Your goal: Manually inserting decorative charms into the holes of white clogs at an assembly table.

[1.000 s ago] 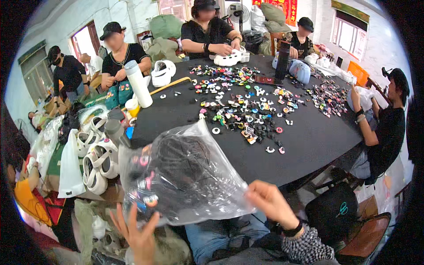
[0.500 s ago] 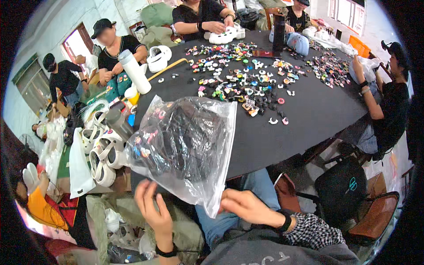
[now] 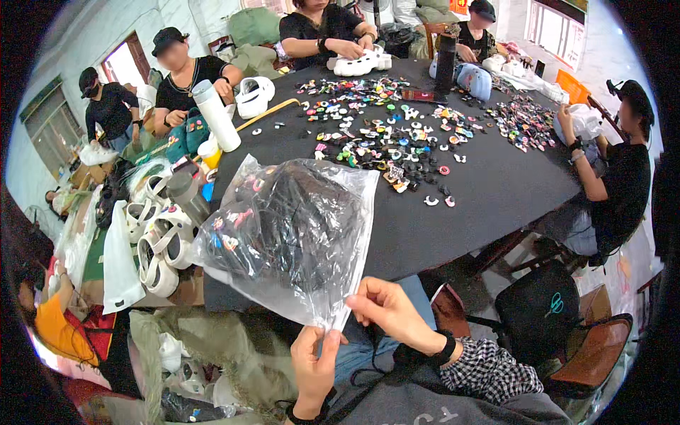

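A clear plastic zip bag (image 3: 297, 248) lies slanted over the near edge of the black table (image 3: 453, 227), its white zip edge toward the right. A few small colourful charms show at its left side. At the bag's near lower corner my left hand (image 3: 315, 365) is closed, thumb and fingers pinching the plastic. My right hand (image 3: 393, 315) pinches the zip edge just above that corner, with thumb and forefinger together. Beyond the bag, many loose shoe charms (image 3: 397, 138) are scattered over the table.
White clogs (image 3: 161, 273), a grey tumbler (image 3: 188, 198) and a white bottle (image 3: 216, 117) stand at the left. Several people sit around the table, one handling a white clog (image 3: 361, 64). An office chair (image 3: 542, 304) with teal scissors (image 3: 557, 304) is at the right.
My left hand has moved right, from below the bag's left part to its near corner, and has closed on it. My right hand has slid a little up the zip edge.
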The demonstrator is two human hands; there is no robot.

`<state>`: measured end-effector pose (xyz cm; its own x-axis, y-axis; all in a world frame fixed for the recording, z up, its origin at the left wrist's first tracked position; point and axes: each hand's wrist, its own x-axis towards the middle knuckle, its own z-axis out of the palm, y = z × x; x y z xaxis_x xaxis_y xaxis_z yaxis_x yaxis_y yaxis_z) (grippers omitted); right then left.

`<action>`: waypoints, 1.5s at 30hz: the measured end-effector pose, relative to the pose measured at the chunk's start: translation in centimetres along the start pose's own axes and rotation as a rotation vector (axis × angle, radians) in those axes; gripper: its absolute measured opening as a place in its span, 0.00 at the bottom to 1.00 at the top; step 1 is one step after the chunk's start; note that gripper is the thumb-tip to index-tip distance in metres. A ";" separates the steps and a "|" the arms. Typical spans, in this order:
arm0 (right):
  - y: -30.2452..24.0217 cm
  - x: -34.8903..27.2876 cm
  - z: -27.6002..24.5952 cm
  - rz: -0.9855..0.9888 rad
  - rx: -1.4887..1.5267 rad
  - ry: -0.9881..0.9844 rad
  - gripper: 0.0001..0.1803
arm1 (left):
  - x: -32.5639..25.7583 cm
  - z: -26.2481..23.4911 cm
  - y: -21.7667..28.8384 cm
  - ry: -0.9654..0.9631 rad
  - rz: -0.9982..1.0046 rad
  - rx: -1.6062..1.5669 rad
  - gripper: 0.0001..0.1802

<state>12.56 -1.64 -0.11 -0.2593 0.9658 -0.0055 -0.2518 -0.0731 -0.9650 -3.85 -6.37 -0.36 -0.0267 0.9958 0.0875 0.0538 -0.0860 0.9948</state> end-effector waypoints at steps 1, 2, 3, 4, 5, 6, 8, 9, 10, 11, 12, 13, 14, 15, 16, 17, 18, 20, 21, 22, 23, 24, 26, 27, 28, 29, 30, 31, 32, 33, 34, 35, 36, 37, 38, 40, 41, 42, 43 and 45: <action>-0.6 0.2 -0.2 -0.001 0.042 0.035 0.14 | -0.2 0.0 -0.4 0.006 0.054 0.021 0.06; -1.2 0.8 -0.7 0.000 0.048 0.060 0.13 | -0.2 0.1 -0.6 0.003 0.055 0.020 0.06; -1.7 1.6 -1.5 -0.012 -0.005 0.102 0.13 | -0.3 0.0 -0.9 0.011 0.082 -0.001 0.06; -2.0 2.8 -2.5 -0.025 -0.055 0.138 0.14 | -0.2 -0.1 -0.9 0.022 0.110 -0.018 0.07; -2.2 4.0 -3.7 -0.046 -0.089 0.142 0.14 | -0.3 -0.2 -0.6 0.015 0.112 -0.015 0.07; -2.8 5.2 -5.1 -0.074 -0.130 0.157 0.15 | -0.3 0.1 0.1 0.039 0.104 -0.041 0.07; -4.1 7.6 -6.1 -0.086 -0.210 0.196 0.17 | -0.1 -0.1 0.3 0.073 0.095 -0.054 0.08; -4.6 8.5 -6.8 -0.079 -0.229 0.195 0.17 | 0.0 -0.3 0.3 0.088 0.138 -0.018 0.08; -4.8 9.4 -7.5 -0.069 -0.247 0.190 0.17 | 0.0 -0.5 0.2 0.108 0.179 0.019 0.09; -5.0 10.2 -8.1 -0.063 -0.280 0.184 0.17 | 0.0 -1.0 0.1 0.090 0.215 0.140 0.10; -5.3 10.9 -8.5 -0.056 -0.316 0.176 0.16 | -0.1 -1.0 -0.1 0.085 0.218 0.138 0.10; -5.4 11.4 -8.9 -0.030 -0.302 0.210 0.16 | -0.2 -1.1 -0.2 0.125 0.220 0.115 0.10; -5.3 11.9 -9.6 -0.051 -0.294 0.250 0.16 | -0.3 -1.1 -0.4 0.165 0.221 0.091 0.10; -5.0 12.7 -10.7 -0.064 -0.285 0.284 0.16 | -0.5 -1.4 -0.2 0.163 0.224 0.091 0.10; -5.0 13.0 -11.9 -0.081 -0.280 0.327 0.17 | -0.8 -1.8 0.3 0.099 0.227 0.182 0.10; -5.1 13.2 -13.1 -0.085 -0.286 0.358 0.16 | -0.8 -1.9 0.7 0.035 0.231 0.272 0.10; -5.2 13.4 -13.4 -0.056 -0.262 0.363 0.16 | -0.6 -1.8 0.8 0.039 0.233 0.270 0.10; -4.9 13.5 -13.7 -0.063 -0.261 0.371 0.16 | -0.1 -1.3 1.0 0.099 0.448 0.311 0.13; -5.0 13.5 -13.7 -0.062 -0.264 0.366 0.16 | -0.2 -1.2 1.0 0.104 0.446 0.310 0.13; -5.1 13.4 -13.7 -0.054 -0.259 0.366 0.16 | -0.2 -1.2 1.1 0.101 0.450 0.330 0.14; -5.3 13.2 -13.8 -0.047 -0.255 0.366 0.15 | -0.3 -1.1 1.1 0.098 0.455 0.350 0.14; -5.2 13.0 -13.5 -0.043 -0.258 0.364 0.15 | -0.2 -1.0 1.3 0.101 0.451 0.348 0.14; -4.7 12.1 -12.4 -0.313 -0.344 0.539 0.16 | 0.1 -0.9 1.6 0.122 0.475 0.312 0.15; -4.4 11.3 -12.2 -0.386 -0.449 0.565 0.15 | 0.0 -1.2 1.1 0.131 0.470 0.312 0.15; -3.9 10.2 -11.0 -0.541 -0.487 0.577 0.11 | 0.0 -1.7 0.2 0.139 0.387 0.297 0.12; -4.0 8.3 -9.6 -0.639 -0.595 0.565 0.07 | 0.0 -1.9 -0.4 0.143 0.305 0.276 0.10; -4.9 5.8 -7.5 -0.605 -0.733 0.529 0.05 | 0.0 -1.8 -0.3 0.151 0.300 0.272 0.10; -4.5 4.4 -6.4 -0.595 -0.785 0.388 0.04 | 0.0 -1.7 0.0 0.148 0.301 0.278 0.10; -4.3 3.2 -5.9 -0.751 -0.904 0.235 0.04 | 0.0 -1.5 0.2 0.135 0.306 0.278 0.10; -4.1 2.3 -5.2 -0.826 -0.969 0.107 0.09 | 0.0 -1.3 0.4 0.143 0.302 0.278 0.10; -4.0 1.6 -4.2 -0.819 -0.980 0.024 0.12 | 0.1 -1.1 0.4 0.135 0.302 0.268 0.10; -4.1 1.5 -3.3 -0.857 -1.002 -0.050 0.12 | 0.0 -1.0 0.5 0.127 0.302 0.258 0.10; -4.1 1.4 -2.6 -0.898 -1.024 -0.121 0.13 | 0.0 -0.9 0.6 0.138 0.306 0.257 0.10; -3.5 1.4 -2.4 -0.914 -1.054 -0.166 0.14 | 0.0 -0.8 0.8 0.113 0.323 0.279 0.09; -2.8 1.5 -2.4 -0.929 -1.084 -0.210 0.16 | -0.1 -0.7 0.9 0.086 0.340 0.302 0.09; -2.4 1.8 -2.3 -0.965 -1.087 -0.277 0.18 | -0.2 -1.0 0.2 0.088 0.346 0.291 0.07; -2.2 1.6 -2.2 -0.784 -1.161 -0.304 0.19 | -0.1 -1.0 -0.1 0.076 0.410 0.355 0.07; -2.1 1.6 -2.2 -0.599 -1.230 -0.327 0.20 | -0.1 -1.0 -0.4 0.063 0.474 0.418 0.07; -2.5 1.7 -2.1 -0.571 -1.244 -0.314 0.22 | -0.2 -1.0 -0.7 0.035 0.470 0.365 0.06; -3.4 1.7 -1.6 -0.517 -1.188 -0.284 0.23 | -0.2 -0.7 -0.9 0.038 0.489 0.350 0.06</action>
<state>14.49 0.68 2.69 -0.6025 0.7204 0.3436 0.5457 0.6859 -0.4814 -4.55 -6.55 -1.28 0.0489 0.8408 0.5392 0.3942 -0.5123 0.7630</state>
